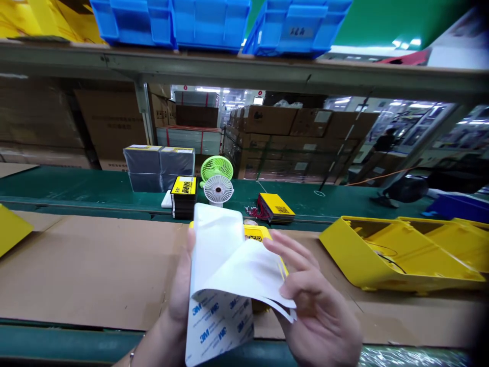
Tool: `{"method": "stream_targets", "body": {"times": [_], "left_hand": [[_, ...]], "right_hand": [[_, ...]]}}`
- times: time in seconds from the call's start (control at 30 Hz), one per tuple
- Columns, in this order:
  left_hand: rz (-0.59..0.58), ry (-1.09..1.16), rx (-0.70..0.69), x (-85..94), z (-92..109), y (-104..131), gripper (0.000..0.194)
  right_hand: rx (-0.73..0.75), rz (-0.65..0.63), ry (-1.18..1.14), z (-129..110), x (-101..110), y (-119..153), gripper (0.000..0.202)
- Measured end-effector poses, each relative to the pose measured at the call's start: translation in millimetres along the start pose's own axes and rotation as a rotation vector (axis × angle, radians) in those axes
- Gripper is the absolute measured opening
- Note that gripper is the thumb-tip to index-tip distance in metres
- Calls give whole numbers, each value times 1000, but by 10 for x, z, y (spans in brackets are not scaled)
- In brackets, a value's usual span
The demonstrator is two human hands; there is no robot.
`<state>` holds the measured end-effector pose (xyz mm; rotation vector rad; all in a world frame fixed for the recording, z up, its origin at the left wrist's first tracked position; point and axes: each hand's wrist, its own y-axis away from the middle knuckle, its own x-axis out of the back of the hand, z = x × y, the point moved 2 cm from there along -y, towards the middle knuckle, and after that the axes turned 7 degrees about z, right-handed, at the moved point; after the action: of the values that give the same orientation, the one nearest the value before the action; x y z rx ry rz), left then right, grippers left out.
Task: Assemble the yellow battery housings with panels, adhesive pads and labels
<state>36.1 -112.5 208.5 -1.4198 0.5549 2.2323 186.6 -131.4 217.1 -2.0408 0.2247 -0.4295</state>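
My left hand (180, 288) holds a stack of white adhesive sheets (216, 244) by its left edge, upright in front of me. The lower part of the stack shows blue 3M lettering on its backing. With its thumb and fingers, my right hand (319, 300) grips the curled corners of a few sheets, which are bent away from the stack toward the right. Behind the sheets a yellow part (257, 233) with a dark printed label is mostly hidden.
Yellow housings (355, 255) lie at the right on the cardboard (95, 270). Beyond stand black-and-yellow stacks (185, 196), (277, 205), two small fans (218, 188) and wrapped grey blocks (160, 165). Blue bins (212, 23) line the overhead shelf. A person (385, 140) is far back right.
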Motion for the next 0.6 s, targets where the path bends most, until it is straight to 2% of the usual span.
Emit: {"method": "stream_targets", "body": {"times": [0.17,0.27,0.43,0.6], "left_hand": [[-14,-56,80,-8,-290,-1,65],[-30,-55,82,-50,-337,16,62],[-69,7,5,-58,-89,27,78],[-86,-8,-116,-2,162,16,86]], "right_hand": [[105,-13,133,-7,-59,-88,29],[199,-16,190,-37,-79,-108,27],[197,-59,81,-92,0,-52,23],[-19,-48,-60,-42,213,120,20]]}}
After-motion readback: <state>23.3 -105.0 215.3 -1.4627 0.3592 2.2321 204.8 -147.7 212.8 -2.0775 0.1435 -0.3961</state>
